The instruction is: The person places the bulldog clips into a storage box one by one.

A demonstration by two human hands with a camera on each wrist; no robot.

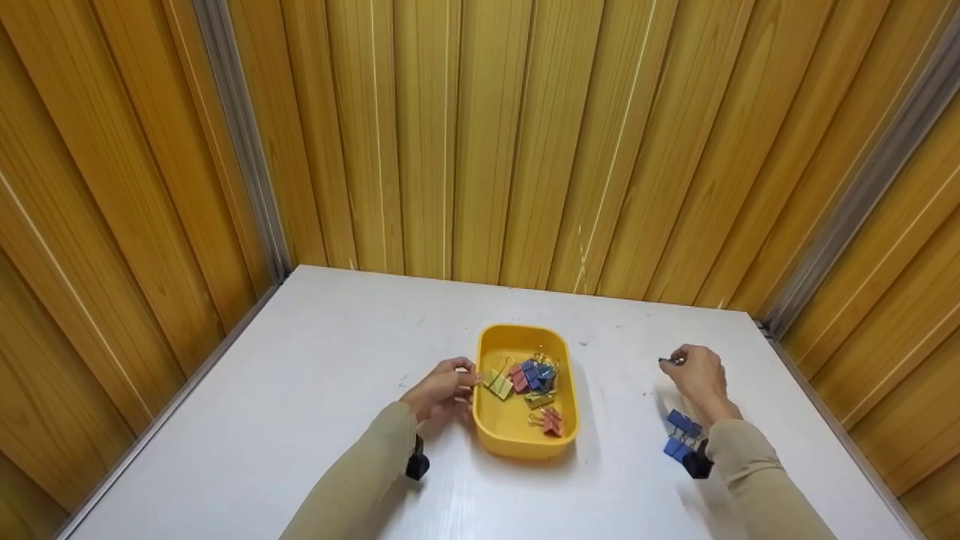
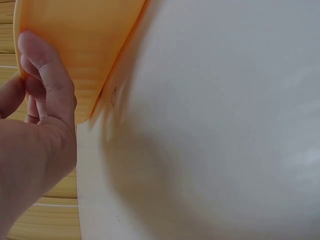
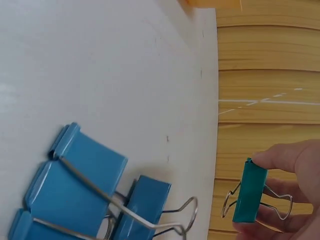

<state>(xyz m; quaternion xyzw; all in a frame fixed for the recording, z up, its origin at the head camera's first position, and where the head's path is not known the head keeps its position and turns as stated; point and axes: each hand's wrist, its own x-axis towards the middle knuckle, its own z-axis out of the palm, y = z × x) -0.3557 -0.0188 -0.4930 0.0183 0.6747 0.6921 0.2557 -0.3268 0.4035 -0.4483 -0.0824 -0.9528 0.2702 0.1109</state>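
My left hand (image 1: 444,386) pinches the left rim of a yellow plastic box (image 1: 525,448); in the left wrist view its fingers (image 2: 54,82) lie along the outer wall. Inside the box are several binder clips: a light green one (image 1: 499,385), red ones such as the clip at the near end (image 1: 551,422), and blue ones (image 1: 537,373). To the right, my right hand (image 1: 699,375) holds a teal binder clip (image 3: 250,191) between thumb and fingers, raised above the table. Its wire handles stick out on both sides.
Several blue binder clips (image 3: 80,175) lie on the white table (image 1: 337,337) below my right hand, close to the black wrist camera (image 1: 698,460). Wood-patterned panels (image 1: 480,150) wall in the back and sides, with grey metal posts (image 1: 247,135) at the corners.
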